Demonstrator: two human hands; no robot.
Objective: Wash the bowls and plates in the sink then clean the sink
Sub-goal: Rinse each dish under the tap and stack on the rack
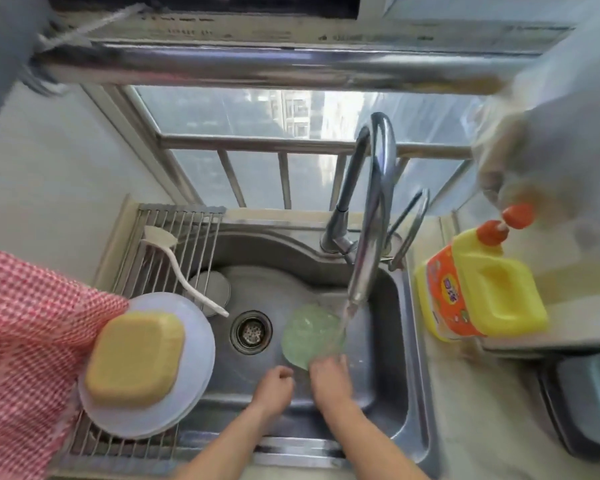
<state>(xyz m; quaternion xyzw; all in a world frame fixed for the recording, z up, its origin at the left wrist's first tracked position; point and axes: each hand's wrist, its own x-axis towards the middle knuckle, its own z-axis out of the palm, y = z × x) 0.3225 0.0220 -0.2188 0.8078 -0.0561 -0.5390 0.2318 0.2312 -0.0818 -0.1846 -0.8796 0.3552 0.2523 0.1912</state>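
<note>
Holding a green plate (310, 332) under the faucet (371, 216) stream with the right hand (329, 377), inside the sink (388, 393). Curling the left hand (274, 384) empty just beside it. Resting white plates (194, 368) and a yellow sponge (136, 358) on the rack left of the faucet.

Pale green plate (310, 336), tan sponge (136, 358), red-and-white checked cloth (32, 341), yellow bottle (482, 292) with orange label, steel-grey sink (388, 393).
</note>
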